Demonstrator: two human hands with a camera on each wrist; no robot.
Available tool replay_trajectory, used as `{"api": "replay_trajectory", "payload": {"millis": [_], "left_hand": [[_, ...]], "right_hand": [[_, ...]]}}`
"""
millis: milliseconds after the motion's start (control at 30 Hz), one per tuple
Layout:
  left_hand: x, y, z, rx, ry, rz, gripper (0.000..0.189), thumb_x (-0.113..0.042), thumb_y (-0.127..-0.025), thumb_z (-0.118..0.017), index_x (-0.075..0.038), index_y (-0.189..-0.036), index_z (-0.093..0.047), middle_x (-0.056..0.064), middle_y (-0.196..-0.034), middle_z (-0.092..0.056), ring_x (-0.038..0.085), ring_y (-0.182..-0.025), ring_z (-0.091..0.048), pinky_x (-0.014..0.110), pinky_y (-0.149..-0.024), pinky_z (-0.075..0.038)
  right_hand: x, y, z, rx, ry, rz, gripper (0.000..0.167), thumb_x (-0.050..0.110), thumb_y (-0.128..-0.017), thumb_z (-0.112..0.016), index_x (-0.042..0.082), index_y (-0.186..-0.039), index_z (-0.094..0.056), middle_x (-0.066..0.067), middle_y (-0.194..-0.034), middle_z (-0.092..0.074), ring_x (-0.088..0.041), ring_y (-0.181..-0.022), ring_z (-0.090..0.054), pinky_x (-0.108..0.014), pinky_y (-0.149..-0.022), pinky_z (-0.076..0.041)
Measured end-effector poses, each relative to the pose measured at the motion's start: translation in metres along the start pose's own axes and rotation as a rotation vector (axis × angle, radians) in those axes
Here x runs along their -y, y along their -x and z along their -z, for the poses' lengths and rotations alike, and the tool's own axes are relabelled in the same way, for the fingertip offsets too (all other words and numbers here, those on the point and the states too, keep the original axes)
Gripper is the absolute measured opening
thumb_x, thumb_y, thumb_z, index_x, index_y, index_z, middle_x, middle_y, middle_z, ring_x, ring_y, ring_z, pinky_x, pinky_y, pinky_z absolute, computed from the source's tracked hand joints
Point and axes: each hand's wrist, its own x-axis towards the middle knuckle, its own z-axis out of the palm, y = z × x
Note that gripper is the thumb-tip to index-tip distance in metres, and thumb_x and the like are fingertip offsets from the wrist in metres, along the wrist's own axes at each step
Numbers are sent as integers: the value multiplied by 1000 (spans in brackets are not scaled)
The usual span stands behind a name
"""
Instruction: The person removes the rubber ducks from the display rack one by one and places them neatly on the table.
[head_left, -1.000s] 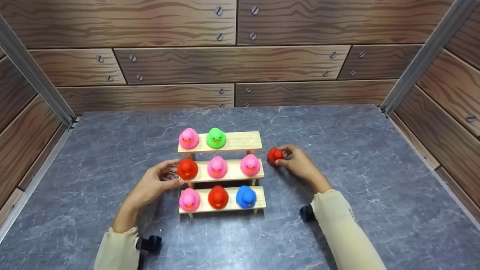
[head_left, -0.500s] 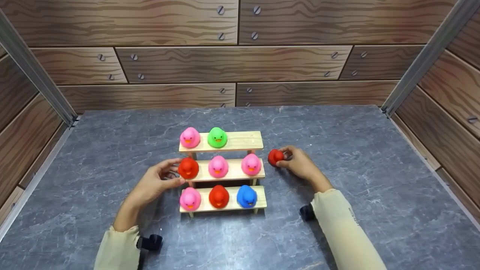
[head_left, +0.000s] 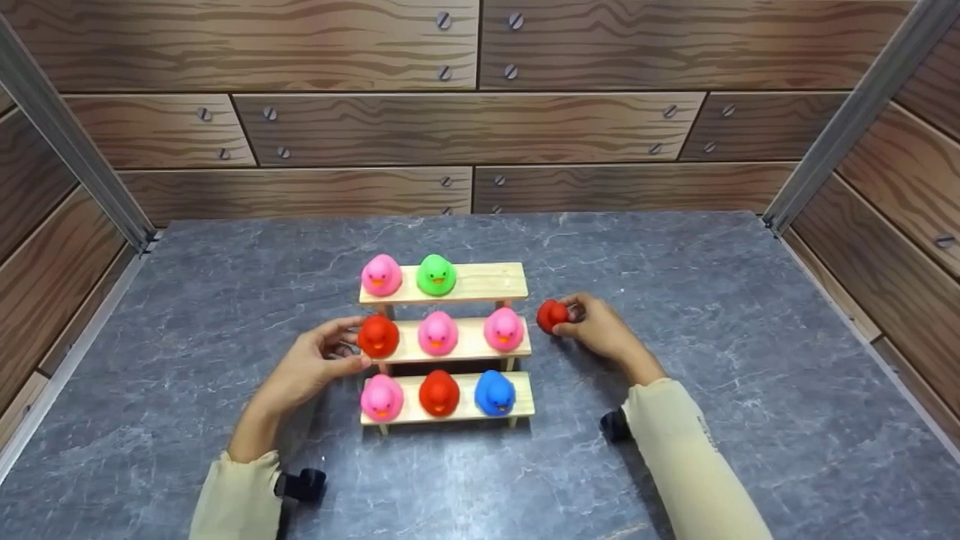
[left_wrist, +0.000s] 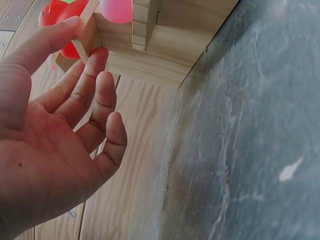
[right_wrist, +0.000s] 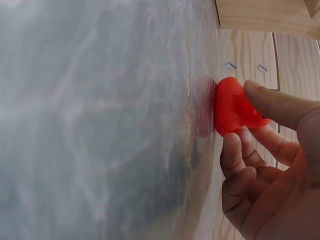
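A three-step wooden stand (head_left: 480, 281) carries small rubber ducks. My left hand (head_left: 319, 364) is at the left end of its middle step, beside a red duck (head_left: 378, 337). In the left wrist view, the thumb and fingers of the left hand (left_wrist: 65, 130) grip the wooden end of the step, the other fingers loosely curled. Right of the stand, my right hand (head_left: 598, 327) pinches another red duck (head_left: 552, 316) between thumb and fingers. The right wrist view shows this duck (right_wrist: 231, 107) with its base against the tabletop, its face mostly hidden.
On the top step sit a pink duck (head_left: 382, 275) and a green duck (head_left: 436, 274). Two pink ducks share the middle step. The lowest step bears pink, red and blue (head_left: 495, 393) ducks. Wood-patterned walls (head_left: 360, 127) enclose the grey marbled table (head_left: 712, 300).
The head view has shifted very slightly. Both hands stay where they were, and the ducks and stand hold their places.
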Motion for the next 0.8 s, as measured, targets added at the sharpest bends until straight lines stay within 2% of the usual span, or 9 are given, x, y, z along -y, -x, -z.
{"api": "replay_trajectory", "payload": {"millis": [167, 333, 500, 800], "left_hand": [[2, -1, 0, 5, 1, 7, 62, -3, -81, -72, 7, -136, -46, 6, -101, -66, 11, -83, -57, 21, -74, -48], [2, -1, 0, 3, 1, 10, 62, -4, -81, -73, 6, -136, -47, 7, -102, -66, 12, -84, -58, 21, -74, -48], [3, -1, -2, -4, -8, 5, 61, -4, -81, -73, 6, -136, -47, 8, -103, -67, 12, -84, -58, 21, -75, -48], [2, -1, -2, -6, -4, 18, 62, -2, -80, -71, 5, -137, -47, 7, -101, -65, 14, -84, -56, 21, -73, -47]], "right_hand": [[0, 1, 5, 7, -23, -11, 47, 12, -84, -71, -5, -125, -55, -17, -100, -60, -24, -91, -56, -24, -72, -44], [1, 3, 12, 4, -46, -41, 50, 16, -85, -71, -2, -128, -54, -18, -105, -57, -22, -83, -54, -24, -68, -44], [5, 7, 19, -8, -69, -59, 52, 18, -87, -70, 0, -132, -52, -16, -108, -54, -23, -87, -51, -26, -71, -41], [18, 14, 27, -46, -103, -5, 53, 21, -89, -69, 2, -135, -50, -13, -108, -53, -19, -81, -51, -26, -69, -42]]}}
